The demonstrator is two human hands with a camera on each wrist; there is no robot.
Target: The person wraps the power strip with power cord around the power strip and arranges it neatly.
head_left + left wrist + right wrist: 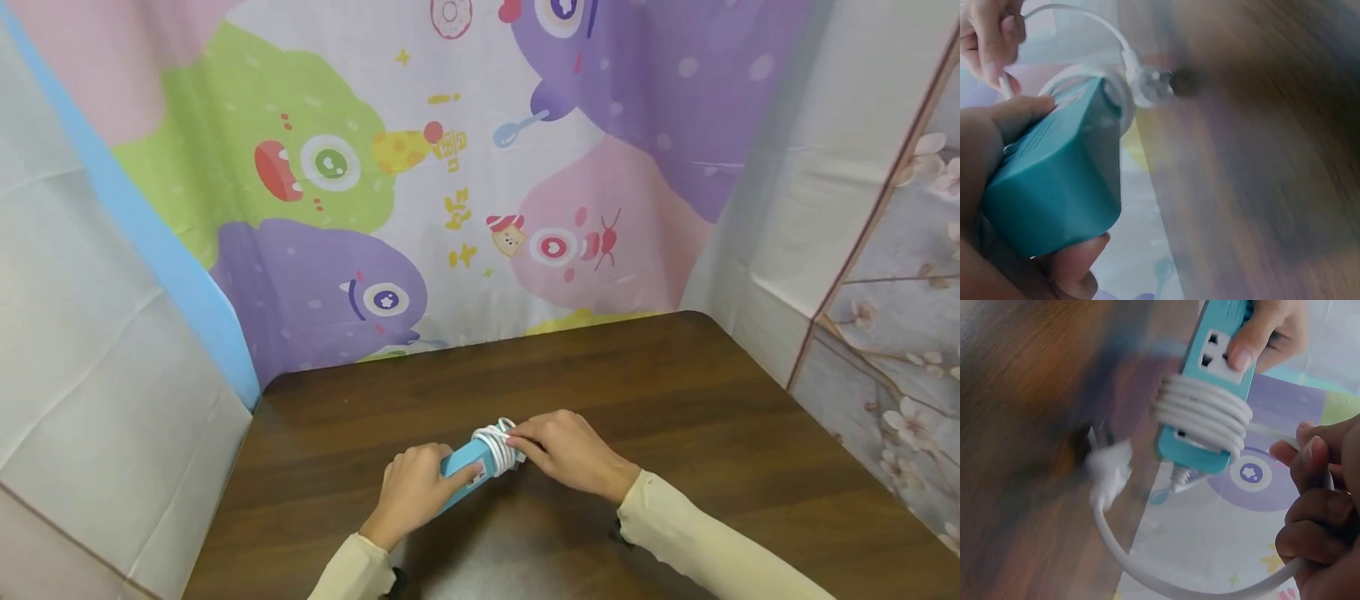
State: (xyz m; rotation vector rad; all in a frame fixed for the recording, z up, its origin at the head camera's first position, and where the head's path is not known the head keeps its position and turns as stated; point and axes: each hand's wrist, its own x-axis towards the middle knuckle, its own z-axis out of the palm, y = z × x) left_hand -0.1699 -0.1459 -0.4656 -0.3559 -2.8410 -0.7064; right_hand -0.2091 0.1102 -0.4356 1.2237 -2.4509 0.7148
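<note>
A teal power strip [468, 457] with white socket faces is gripped by my left hand [414, 490], its thumb across the top face near the sockets. Several turns of white cord [1200, 415] wrap round the strip's far end. My right hand [576, 454] pinches the cord just to the right of the coil, and in the right wrist view the cord also passes through its curled fingers. From there a loose length loops down to the white plug [1110, 469], which dangles beside the strip with its metal prongs showing. The left wrist view shows the strip's teal end [1060, 194] close up.
The brown wooden table [600, 375] lies below both hands. Behind it hangs a curtain [465, 308] printed with cartoon monsters. Pale fabric panels [112, 375] stand on the left, and a flower-patterned panel [885, 350] on the right.
</note>
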